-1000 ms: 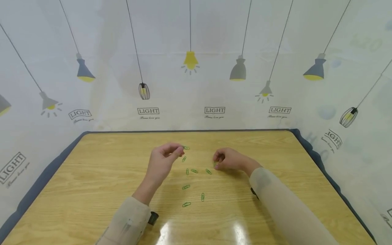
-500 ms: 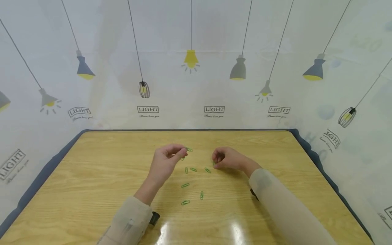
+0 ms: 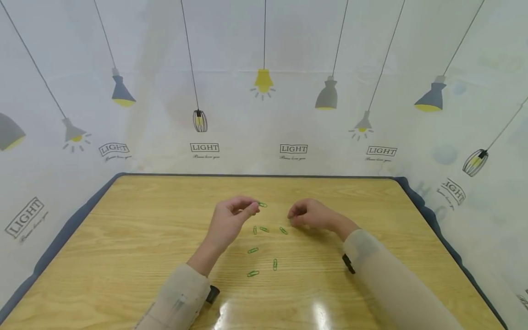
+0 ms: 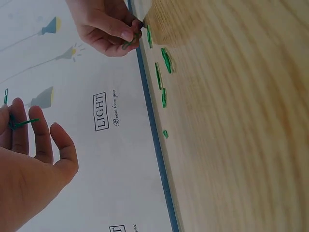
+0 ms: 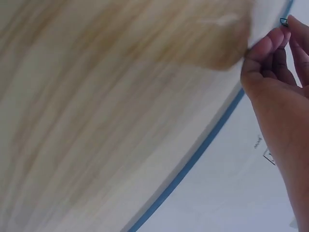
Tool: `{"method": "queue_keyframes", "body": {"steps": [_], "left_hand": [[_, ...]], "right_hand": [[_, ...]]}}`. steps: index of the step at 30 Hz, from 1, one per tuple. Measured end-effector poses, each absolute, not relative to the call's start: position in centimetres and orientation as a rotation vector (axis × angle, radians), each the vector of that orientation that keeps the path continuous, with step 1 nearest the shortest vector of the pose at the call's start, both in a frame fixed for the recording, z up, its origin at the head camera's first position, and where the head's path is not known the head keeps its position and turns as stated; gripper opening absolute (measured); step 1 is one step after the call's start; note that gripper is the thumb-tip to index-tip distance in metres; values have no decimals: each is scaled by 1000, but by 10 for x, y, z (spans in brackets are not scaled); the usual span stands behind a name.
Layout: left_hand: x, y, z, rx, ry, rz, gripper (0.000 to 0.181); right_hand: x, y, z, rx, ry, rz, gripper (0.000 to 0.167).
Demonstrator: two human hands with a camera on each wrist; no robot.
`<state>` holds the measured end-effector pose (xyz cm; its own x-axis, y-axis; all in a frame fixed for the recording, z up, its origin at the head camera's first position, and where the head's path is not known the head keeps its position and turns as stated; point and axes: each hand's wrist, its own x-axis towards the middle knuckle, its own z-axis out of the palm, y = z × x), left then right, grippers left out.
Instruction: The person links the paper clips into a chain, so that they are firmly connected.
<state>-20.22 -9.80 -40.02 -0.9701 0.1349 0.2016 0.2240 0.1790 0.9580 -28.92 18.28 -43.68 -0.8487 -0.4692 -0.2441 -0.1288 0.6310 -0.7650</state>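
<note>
In the head view the left hand [image 3: 231, 220] is raised over the table, thumb and fingers pinching a green paper clip [image 3: 262, 205]. In the left wrist view, green clips [image 4: 24, 123] sit among its curved fingers. To its right, the right hand [image 3: 315, 215] is low over the table with fingertips together; the left wrist view shows it pinching a green clip [image 4: 129, 43]. Several loose clips lie between and in front of the hands, including an upright one [image 3: 275, 264] and a slanted one [image 3: 283, 230]. In the right wrist view a clip [image 5: 284, 21] shows near fingertips.
The wooden table [image 3: 136, 238] has a dark blue edge [image 3: 264, 175] along its back. Behind it hangs a pale backdrop [image 3: 239, 123] printed with lamps. Both forearms in beige sleeves reach in from the front, a black device [image 3: 348, 263] at the right wrist.
The left hand has moved right, closer to the right hand, with its clip. A loose clip below its fingertips is now out of sight. The right hand has barely moved; the head view has shifted slightly.
</note>
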Motion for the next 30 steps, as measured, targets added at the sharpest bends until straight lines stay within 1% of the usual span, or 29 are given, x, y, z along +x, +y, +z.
{"method": "queue_keyframes", "body": {"steps": [7, 13, 20, 27, 30], "left_hand": [[-202, -99, -402, -343, -2364, -1953, 22], [-205, -98, -400, -361, -2367, -1941, 23], [-209, -98, -402, -377, -2362, -1948, 24], [-209, -96, -399, -378, -2369, -1941, 22], [-210, -94, -399, -382, -2378, -1946, 23]], "right_hand": [[-282, 178, -428, -552, 2438, -1183, 24], [-277, 170, -418, -641, 2361, -1324, 29], [-269, 163, -405, -721, 2343, -1427, 23], [-261, 158, -388, -666, 2357, -1583, 32], [-258, 155, -383, -645, 2317, -1655, 32]]}}
